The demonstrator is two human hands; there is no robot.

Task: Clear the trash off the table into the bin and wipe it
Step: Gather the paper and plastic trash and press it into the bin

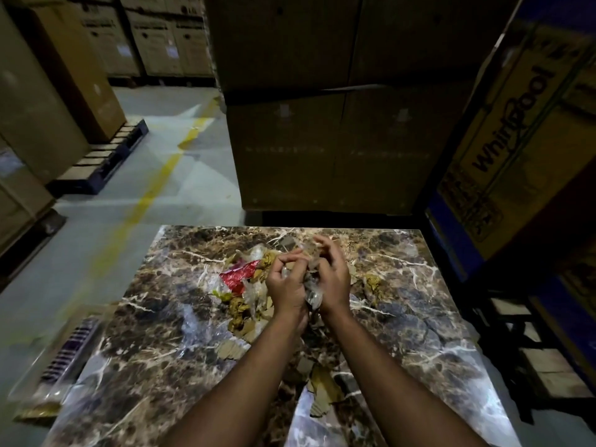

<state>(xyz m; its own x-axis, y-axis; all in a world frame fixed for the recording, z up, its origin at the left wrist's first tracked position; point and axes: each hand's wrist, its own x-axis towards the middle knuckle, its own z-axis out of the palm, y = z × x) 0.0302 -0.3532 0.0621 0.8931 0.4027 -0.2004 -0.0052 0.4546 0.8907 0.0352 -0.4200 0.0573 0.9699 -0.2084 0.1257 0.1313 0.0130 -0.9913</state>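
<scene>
Over the middle of the marble-patterned table (419, 333), my left hand (285, 285) and my right hand (333, 279) are close together. Both grip a crumpled wad of clear plastic wrap (312, 287) held between them. Under and beside the hands lies a heap of trash: a red foil wrapper (240, 275), crumpled brown paper (237, 312), clear plastic and torn cardboard bits (230, 350). More cardboard scraps (322, 388) lie nearer me, between my forearms. No cloth is in view.
A box-like container (58, 366) lined with clear plastic stands on the floor at the table's left edge. Tall cardboard cartons (322, 140) rise just behind the table and a printed carton (516, 140) at the right. Grey floor with a yellow line (154, 185) lies to the left.
</scene>
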